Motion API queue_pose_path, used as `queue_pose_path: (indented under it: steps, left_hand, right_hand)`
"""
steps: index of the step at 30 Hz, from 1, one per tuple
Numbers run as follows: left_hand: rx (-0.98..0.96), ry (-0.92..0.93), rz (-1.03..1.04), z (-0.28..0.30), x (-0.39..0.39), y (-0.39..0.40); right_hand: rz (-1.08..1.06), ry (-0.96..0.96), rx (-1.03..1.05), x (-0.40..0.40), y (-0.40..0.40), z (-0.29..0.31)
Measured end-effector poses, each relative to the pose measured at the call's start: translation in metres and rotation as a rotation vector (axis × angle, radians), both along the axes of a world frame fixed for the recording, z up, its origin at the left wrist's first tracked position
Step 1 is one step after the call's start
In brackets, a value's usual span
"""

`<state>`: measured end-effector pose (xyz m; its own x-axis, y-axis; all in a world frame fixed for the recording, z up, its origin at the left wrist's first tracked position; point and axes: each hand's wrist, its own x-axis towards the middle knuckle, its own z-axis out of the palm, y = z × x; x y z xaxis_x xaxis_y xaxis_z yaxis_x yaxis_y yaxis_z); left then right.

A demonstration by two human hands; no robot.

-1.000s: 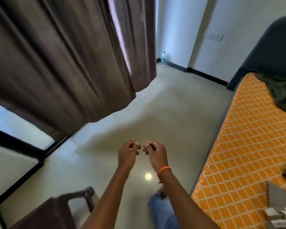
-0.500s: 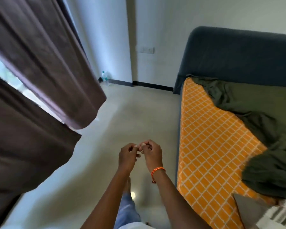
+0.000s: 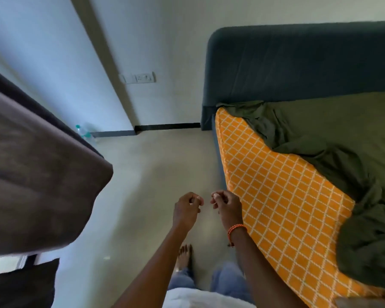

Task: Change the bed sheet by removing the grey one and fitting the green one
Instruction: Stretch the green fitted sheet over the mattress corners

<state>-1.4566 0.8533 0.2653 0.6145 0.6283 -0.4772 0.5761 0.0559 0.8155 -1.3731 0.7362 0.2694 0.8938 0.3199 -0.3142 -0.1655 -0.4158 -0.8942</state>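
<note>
From the head camera, both hands are seen raised over the floor, just beside the bed's near long edge. The left hand is curled, thumb and fingertips drawn together, and nothing is held in it. The right hand is likewise curled with its fingertips bunched; whether anything small is pinched there cannot be told. The two hands are near each other but apart. An orange band is worn on the right wrist.

The green sheet is found on the bed, spread flat toward the headboard and bunched in a heap along the far side and toward the foot end. Only part of the mattress, orange with a white lattice, is covered by it; the near edge and the near head corner are left bare. No grey sheet can be made out.

A brown curtain hangs at the left and hides much of that side of the floor. A water bottle stands on the floor by the wall, partly behind the curtain. A switch plate is fixed to the wall left of the headboard. A bare foot and jeans are seen on the floor below the hands.
</note>
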Motion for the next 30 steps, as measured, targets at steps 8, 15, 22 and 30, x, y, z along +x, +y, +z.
queue_pose_path:
  steps: [8,15,22,30]
  left_hand:
    - [0.013,0.039,-0.219,-0.017,0.185,0.069]
    - [0.048,0.101,-0.345,-0.059,0.359,0.108]
    - [0.029,0.172,-0.473,-0.097,0.546,0.121]
    - [-0.043,0.291,-0.638,-0.199,0.723,0.118]
  right_hand:
    - [-0.199,0.086,-0.023,0.145,0.048,-0.039]
    - [-0.271,0.181,0.020,0.311,0.094,-0.090]
    - [-0.268,0.240,-0.073,0.492,0.104,-0.144]
    - [-0.324,0.235,-0.203,0.652,0.071,-0.238]
